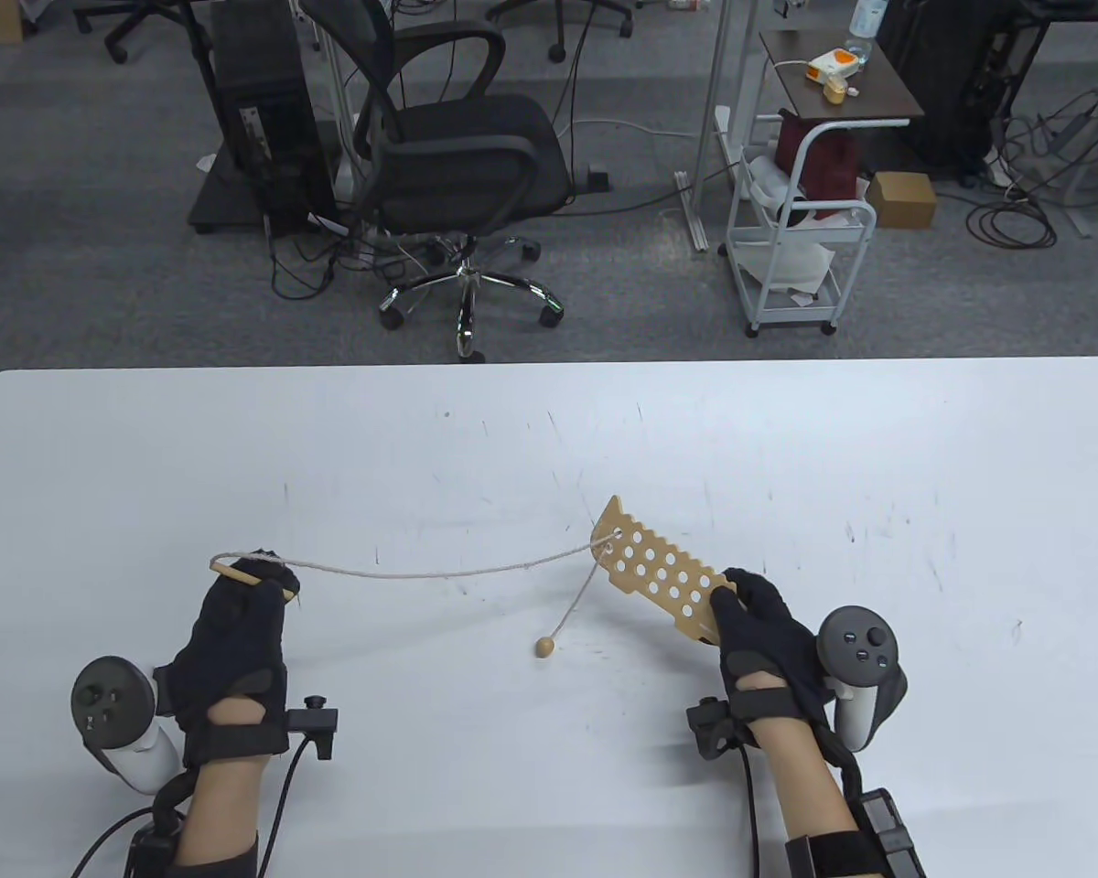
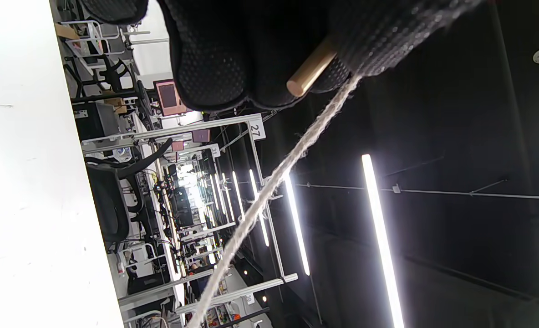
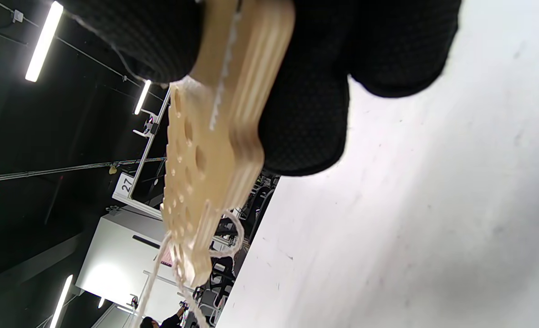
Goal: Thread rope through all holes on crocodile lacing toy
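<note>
You hold the toy in one hand and the rope's stick in the other.

Your right hand (image 1: 769,631) grips the near end of the crocodile lacing toy (image 1: 663,572), lifted over the white table (image 1: 549,430). Your left hand (image 1: 238,622) pinches the wooden needle (image 1: 242,574) tied to the rope (image 1: 439,572). The rope runs from the needle to a hole at the toy's far end. A short piece hangs down there, with a wooden bead (image 1: 543,647) at its tip.

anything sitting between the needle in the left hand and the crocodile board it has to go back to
Nothing visible. The left hand holds the wooden needle, the right hand holds the crocodile board; only bare table and the slack rope lie between.
</note>
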Demonstrator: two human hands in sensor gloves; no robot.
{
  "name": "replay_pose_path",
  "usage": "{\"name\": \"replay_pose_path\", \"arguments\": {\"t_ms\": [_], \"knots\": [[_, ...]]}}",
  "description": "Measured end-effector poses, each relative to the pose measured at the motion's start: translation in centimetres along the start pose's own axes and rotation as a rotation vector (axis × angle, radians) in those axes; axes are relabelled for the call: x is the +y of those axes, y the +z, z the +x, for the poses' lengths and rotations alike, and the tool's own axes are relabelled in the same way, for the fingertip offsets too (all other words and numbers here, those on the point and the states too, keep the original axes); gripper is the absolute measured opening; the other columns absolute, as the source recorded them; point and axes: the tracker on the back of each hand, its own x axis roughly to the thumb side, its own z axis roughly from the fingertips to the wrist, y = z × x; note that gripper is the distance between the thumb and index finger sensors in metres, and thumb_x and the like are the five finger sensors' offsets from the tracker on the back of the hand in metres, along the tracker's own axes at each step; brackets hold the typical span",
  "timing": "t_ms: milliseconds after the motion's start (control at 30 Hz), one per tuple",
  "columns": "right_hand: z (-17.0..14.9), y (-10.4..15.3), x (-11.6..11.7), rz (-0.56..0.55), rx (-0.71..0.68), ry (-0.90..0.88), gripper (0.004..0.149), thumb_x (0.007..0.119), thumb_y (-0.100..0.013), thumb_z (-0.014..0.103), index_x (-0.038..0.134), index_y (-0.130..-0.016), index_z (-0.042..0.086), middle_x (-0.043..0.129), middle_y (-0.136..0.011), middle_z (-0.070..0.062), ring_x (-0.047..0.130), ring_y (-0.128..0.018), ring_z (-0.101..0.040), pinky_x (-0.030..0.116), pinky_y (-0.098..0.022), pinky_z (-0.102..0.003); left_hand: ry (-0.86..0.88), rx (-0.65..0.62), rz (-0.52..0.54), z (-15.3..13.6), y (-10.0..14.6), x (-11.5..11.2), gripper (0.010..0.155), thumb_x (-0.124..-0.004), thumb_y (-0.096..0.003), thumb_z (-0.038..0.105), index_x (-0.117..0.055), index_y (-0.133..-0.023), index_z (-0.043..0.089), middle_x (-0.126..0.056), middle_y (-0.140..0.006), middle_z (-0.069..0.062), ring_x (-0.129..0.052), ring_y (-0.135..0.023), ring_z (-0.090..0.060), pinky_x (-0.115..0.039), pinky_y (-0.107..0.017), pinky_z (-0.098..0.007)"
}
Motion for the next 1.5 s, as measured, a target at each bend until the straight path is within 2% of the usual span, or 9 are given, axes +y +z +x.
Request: {"name": "replay_pose_path", "arguments": {"t_ms": [933, 1500], "knots": [[-1.7, -0.4, -2.3, -0.162, 0.140, -0.026, 0.047, 0.074, -0.050, 0.034, 0.066, -0.091, 0.012, 0.090, -0.075, -0.007, 0.102, -0.057, -0.028, 0.078, -0.046, -0.046, 0.056, -0.002, 0.095, 0.1, 0.2, 1.6, 0.047, -0.075, -0.0489, 0.049, -0.075, -0.094, 0.035, -0.086, -0.088, 0.007, -0.089, -0.082, -0.021, -0.055, -0.077, -0.058], [-1.8, -0.4, -2.6, -0.185, 0.162, -0.042, 0.048, 0.073, -0.050, 0.033, 0.065, -0.092, 0.012, 0.090, -0.076, -0.007, 0.101, -0.058, -0.028, 0.077, -0.046, -0.046, 0.124, 0.012, 0.143, -0.1, 0.2, 2.3, 0.046, -0.071, -0.0489, 0.047, -0.072, -0.094, 0.036, -0.081, -0.092, 0.006, -0.085, -0.085, -0.023, -0.053, -0.077, -0.058]]}}
